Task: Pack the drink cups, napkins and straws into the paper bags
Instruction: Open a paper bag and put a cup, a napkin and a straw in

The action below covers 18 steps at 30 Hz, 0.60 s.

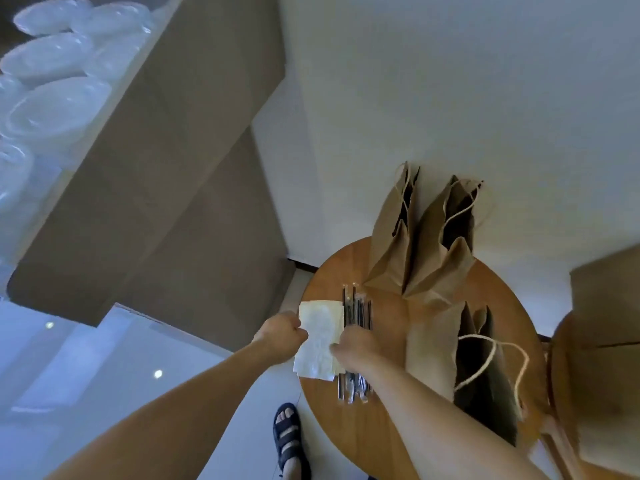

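A stack of white napkins [320,337] lies on the left part of a small round wooden table [388,431]. My left hand [282,332] pinches the napkins' left edge, and my right hand [356,348] grips their right side over a bundle of wrapped black straws [356,306]. Three brown paper bags stand open on the table: two at the back [389,244] [445,247] and one near the right [433,348] with a white cord handle. Clear plastic cups with dome lids [52,98] stand on a counter at the far left.
A tall brown cabinet side [166,168] rises between the cup counter and the table. A white wall [450,81] stands behind the bags. A wooden chair or second table [602,358] crowds the right edge. My sandalled foot [289,441] is on the pale floor below the table.
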Tool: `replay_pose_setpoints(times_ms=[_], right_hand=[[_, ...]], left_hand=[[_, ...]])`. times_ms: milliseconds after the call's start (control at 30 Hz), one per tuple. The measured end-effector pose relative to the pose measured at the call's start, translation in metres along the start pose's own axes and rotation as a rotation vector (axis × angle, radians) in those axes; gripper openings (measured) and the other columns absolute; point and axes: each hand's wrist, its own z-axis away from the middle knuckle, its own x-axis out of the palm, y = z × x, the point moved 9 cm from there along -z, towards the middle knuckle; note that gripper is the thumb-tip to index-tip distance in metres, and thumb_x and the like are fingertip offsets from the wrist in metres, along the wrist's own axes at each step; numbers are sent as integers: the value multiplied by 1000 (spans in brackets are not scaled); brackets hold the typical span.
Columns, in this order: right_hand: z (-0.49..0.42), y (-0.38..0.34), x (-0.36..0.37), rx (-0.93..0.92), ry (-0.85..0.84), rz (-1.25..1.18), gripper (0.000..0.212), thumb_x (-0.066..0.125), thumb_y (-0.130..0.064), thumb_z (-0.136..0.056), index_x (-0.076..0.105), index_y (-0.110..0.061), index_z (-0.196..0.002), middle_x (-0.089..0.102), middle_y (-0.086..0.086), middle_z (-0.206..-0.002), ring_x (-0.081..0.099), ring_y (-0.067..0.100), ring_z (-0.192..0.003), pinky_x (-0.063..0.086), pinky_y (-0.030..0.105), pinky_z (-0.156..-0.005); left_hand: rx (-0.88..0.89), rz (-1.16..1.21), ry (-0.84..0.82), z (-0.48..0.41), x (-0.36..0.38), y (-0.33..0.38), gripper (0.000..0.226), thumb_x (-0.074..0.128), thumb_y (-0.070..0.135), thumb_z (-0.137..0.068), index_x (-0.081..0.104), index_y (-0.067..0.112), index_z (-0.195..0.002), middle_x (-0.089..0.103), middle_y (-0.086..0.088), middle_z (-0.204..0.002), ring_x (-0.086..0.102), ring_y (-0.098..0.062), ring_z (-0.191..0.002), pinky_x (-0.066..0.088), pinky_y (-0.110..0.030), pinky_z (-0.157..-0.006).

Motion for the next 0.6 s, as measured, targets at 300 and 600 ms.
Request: replay_pose_setpoints(times_ms=[300, 600], right_hand=[[-67, 27, 53, 137, 94, -87, 27, 56, -38, -93, 58, -11, -92, 63, 2, -82, 67, 19, -77, 37, 24, -48], [-87, 32, 63, 160, 146, 6, 21, 53, -34, -95, 55, -16, -85, 59, 1, -76, 67, 19, -72, 36, 21, -47]], left_hand=[[-38, -115, -123, -48, 40, -38, 19, 47, 23, -91, 60, 14, -100, 63, 1, -88, 56, -12, -64, 40, -19, -49], [-57, 70, -139, -56, 47, -39, 36, 49, 21, -94, 55, 16, -129, 54, 3, -111, 51, -3, -70, 37, -13, -47]])
